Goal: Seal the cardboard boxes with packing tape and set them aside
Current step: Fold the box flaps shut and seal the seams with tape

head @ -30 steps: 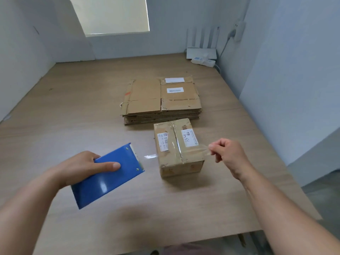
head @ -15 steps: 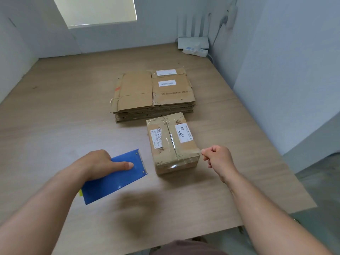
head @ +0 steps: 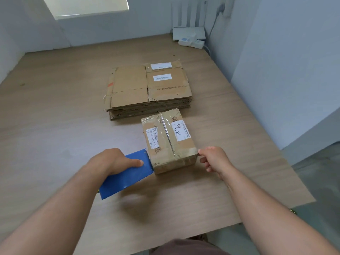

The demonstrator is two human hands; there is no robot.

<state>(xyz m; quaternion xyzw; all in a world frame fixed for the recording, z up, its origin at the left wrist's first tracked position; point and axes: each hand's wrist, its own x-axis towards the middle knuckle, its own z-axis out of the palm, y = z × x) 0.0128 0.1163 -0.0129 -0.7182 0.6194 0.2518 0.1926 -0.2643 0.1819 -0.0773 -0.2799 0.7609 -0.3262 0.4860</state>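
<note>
Left hand (head: 112, 161) nearest, clamped on the blue tape dispenser (head: 127, 173), one finger laid flat along its top face. The dispenser's toothed front edge touches the near left edge of the small box (head: 168, 140). Right hand (head: 213, 159) is at the box's near right corner, a fingertip touching it and the other fingers loosely curled; can't tell if it pinches the tape end. Box sits on the table (head: 55, 116) between both hands, long axis pointing away from the person and turned slightly. Clear tape crosses its near end side to side. Likely next move is tearing the tape at the left edge, so the left hand leads. Just beyond lies a stack of flattened cartons (head: 147, 89); a white router (head: 189, 33) at the far wall
</note>
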